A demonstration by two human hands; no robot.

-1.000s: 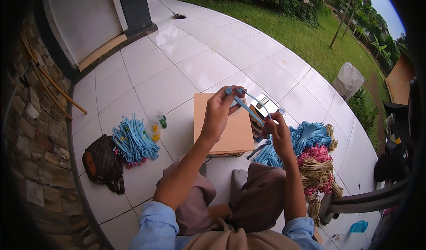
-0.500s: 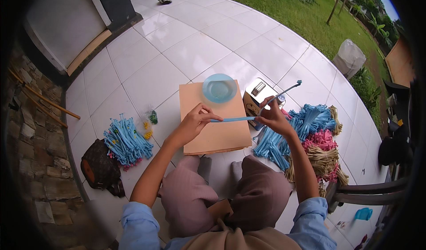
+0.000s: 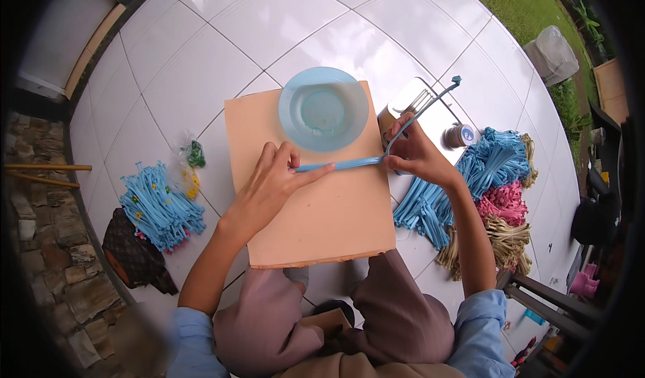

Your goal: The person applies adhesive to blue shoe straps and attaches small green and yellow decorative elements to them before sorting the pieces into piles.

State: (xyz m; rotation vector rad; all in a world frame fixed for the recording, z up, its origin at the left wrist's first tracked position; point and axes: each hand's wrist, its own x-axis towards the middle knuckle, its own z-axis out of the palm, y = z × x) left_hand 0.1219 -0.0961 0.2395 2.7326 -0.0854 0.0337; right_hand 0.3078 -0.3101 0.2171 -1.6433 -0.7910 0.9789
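Note:
A light blue strap is stretched level above the peach-coloured board. At its left end, my left hand pinches it between thumb and fingers. My right hand grips it farther right, and its thin tail rises past the fingers to a folded or knotted tip. Just beyond the strap, a round pale blue plate rests on the board, with a little bluish liquid or gloss in its middle. What the fingertips cover of the strap is hidden.
Right of the board stand a metal tin and a small lidded jar. Bundled blue straps, pink straps and beige straps lie near my right arm. At left are more blue straps, small plastic bags and a brown bag.
My view has tilted down and come closer to the board. Both hands still hold the strap taut; my left fingers have shifted, with the index finger now extended along it.

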